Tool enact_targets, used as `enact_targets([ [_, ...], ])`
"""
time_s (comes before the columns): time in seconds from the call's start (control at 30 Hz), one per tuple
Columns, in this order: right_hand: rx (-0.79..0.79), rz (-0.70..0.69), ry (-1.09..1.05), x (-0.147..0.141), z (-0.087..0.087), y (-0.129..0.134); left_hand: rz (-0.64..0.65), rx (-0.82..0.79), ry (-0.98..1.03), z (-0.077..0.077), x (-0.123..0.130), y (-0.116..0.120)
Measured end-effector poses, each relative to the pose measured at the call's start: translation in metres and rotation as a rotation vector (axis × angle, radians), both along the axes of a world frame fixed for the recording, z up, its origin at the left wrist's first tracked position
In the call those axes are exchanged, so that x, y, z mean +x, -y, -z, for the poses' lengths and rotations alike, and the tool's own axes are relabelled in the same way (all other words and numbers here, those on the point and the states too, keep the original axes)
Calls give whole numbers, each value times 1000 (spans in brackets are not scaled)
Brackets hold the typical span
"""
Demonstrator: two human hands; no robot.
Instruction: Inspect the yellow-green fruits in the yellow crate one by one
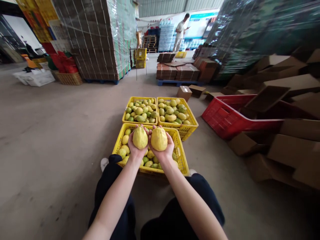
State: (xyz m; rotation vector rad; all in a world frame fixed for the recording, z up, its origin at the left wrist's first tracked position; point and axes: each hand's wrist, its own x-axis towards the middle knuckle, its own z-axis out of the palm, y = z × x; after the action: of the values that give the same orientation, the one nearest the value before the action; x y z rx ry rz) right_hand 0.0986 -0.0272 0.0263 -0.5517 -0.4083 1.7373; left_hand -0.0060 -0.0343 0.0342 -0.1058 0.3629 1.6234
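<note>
Yellow fruit fills both my hands, one piece in each. My left hand (136, 152) is cupped palm-up around the left fruit (140, 138), and my right hand (163, 153) holds the right fruit (159, 140) the same way. The hands are side by side over the near crate (184, 158), fingertips showing beyond the fruit.

That yellow crate sits on the floor (62, 133) between my dark-trousered legs (108, 186), holding more yellow and green fruit (149, 163). Just beyond it are the left crate (124, 118) and right crate (189, 131), side by side and also full of fruit.

Off to my right, a red crate (222, 125) lies among open cardboard boxes (295, 150). A small box (184, 92) is on the floor past the right crate, near flat cardboard stacked on a blue pallet (172, 82). Tall wrapped stacks rise on the left (92, 36) and right (252, 30). At far left are a wicker basket (70, 78) and a white crate (38, 79). A person (179, 31) stands in the background.
</note>
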Motion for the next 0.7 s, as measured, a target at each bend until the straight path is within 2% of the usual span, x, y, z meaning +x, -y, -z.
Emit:
enact_targets([
  [0.33, -16, 64, -50, -5, -1, -9, -24, 34, 47, 9, 4, -12],
  [0.47, -56, 78, -45, 7, 14, -1, -59, -16, 169, 11, 0, -13],
  [0.6, -111, 125, -3, 34, 36, 17, -60, -133, 197, 18, -8, -14],
  [0.7, -295, 194, -42, 51, 41, 32, -35, -244, 124, 29, -11, -12],
])
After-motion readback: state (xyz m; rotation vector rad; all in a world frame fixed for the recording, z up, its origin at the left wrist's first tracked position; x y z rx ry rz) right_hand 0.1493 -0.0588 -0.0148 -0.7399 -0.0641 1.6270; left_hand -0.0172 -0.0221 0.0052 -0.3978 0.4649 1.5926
